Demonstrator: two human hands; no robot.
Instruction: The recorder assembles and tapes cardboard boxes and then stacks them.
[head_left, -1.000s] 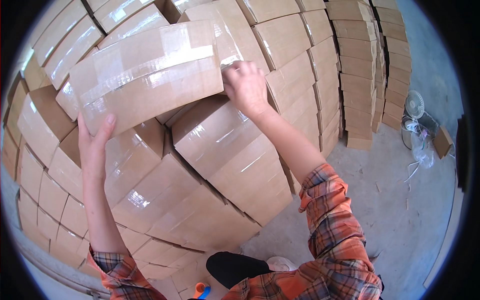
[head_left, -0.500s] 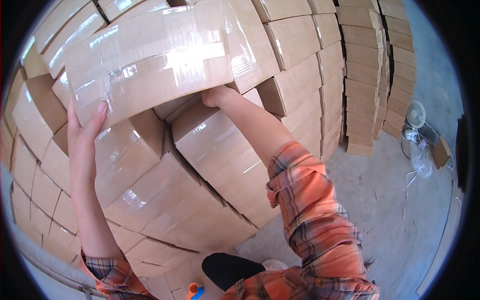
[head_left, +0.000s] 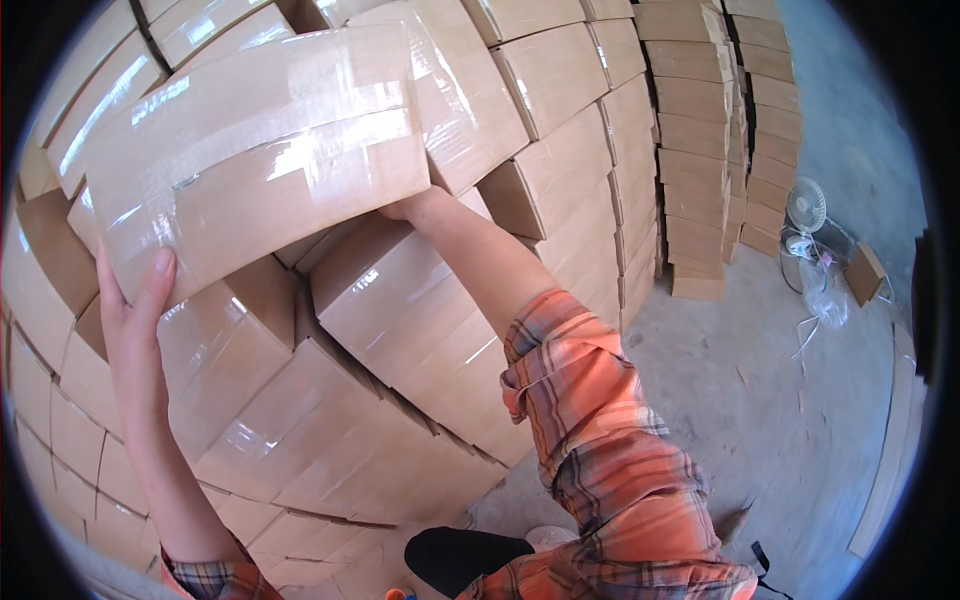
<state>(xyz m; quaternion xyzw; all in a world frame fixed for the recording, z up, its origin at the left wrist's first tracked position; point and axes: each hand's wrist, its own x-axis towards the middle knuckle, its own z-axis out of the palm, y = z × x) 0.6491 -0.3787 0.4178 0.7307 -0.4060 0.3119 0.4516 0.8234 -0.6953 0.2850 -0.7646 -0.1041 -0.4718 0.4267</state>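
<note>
A taped cardboard box (head_left: 290, 190) is raised and tilted in front of the stack, its glossy clear tape catching the light. My left hand (head_left: 135, 310) grips its lower left corner, thumb pressed on the near face and the other fingers mostly behind the edge. Under the lower right corner, my right hand (head_left: 412, 205) holds the box from below; its fingers are hidden there. Just beneath the held box, the top of a stacked box (head_left: 385, 290) shows, with a dark gap at its left side.
Stacked cardboard boxes (head_left: 565, 180) fill the left and middle. Separate tall columns of cartons (head_left: 692, 150) stand farther right. By the blue-grey wall are a white fan (head_left: 806, 204), clear plastic (head_left: 828, 300) and a small piece of cardboard (head_left: 864, 273) on the concrete floor (head_left: 720, 400).
The whole view has shifted, so boxes, fan and columns sit farther left in the picture. The held box and both hands appear farther left and a little lower, with the same grip.
</note>
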